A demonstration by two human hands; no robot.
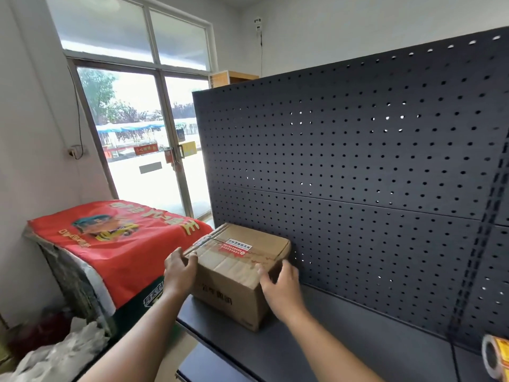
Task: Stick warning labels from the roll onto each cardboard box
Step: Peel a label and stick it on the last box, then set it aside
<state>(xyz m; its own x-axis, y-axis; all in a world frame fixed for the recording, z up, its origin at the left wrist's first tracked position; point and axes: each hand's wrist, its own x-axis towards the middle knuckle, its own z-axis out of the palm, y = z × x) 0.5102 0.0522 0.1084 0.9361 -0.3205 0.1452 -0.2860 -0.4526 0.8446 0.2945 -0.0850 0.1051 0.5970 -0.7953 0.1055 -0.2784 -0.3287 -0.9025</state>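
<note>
Box status: cardboard box (237,271) sits on the dark shelf (330,340), back against the pegboard (358,161), one label (239,245) on its top. Left hand (179,271) at the box's 9 o'clock, thumb and fingers clasping the upper edge. Right hand (281,288) at 3 o'clock, fingers loose and spread against the side (blurred, holding nothing). Label roll (494,359) at frame 4 o'clock, on the shelf.

The cardboard box (234,271) has a white label (239,243) and a red sticker (234,250); their writing is too blurry to read. The red cloth (118,252) shows big yellow letters (165,219), upside down.
</note>
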